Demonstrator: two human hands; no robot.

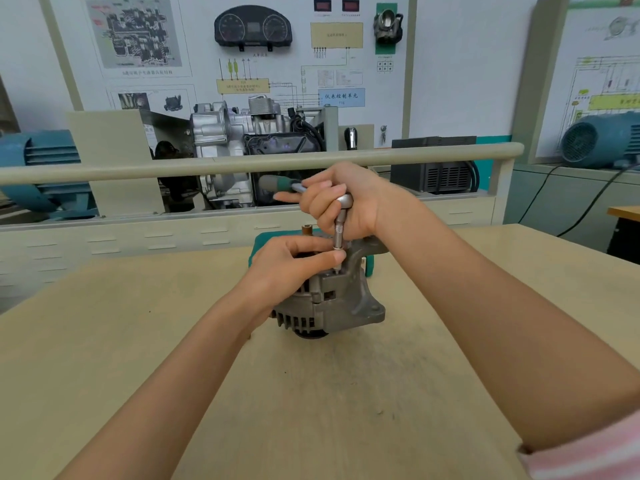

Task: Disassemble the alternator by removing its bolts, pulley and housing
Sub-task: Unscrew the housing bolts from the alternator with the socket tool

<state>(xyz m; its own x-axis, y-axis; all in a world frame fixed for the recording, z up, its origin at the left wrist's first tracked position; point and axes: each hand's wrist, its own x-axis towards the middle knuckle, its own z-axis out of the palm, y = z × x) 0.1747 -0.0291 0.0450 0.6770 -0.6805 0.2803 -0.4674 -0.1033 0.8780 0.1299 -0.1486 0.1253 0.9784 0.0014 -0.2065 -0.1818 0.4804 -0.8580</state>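
A grey alternator (pixel 341 299) stands on the beige table (pixel 138 341), vented housing toward me and mounting lugs to the right. My right hand (pixel 343 199) grips the head of a ratchet wrench (pixel 343 202) whose green-and-grey handle points left. Its knurled extension with socket (pixel 337 244) drops straight down onto a bolt at the top of the housing. My left hand (pixel 291 261) lies over the top of the alternator, thumb and forefinger pinching the socket's lower end. The bolt itself is hidden under the socket.
A teal tool case (pixel 369 263) lies just behind the alternator. A beige rail (pixel 242 164) and a low partition close off the table's far edge, with a display engine (pixel 242 133) and blue motors beyond. A second table corner (pixel 623 213) shows at the right.
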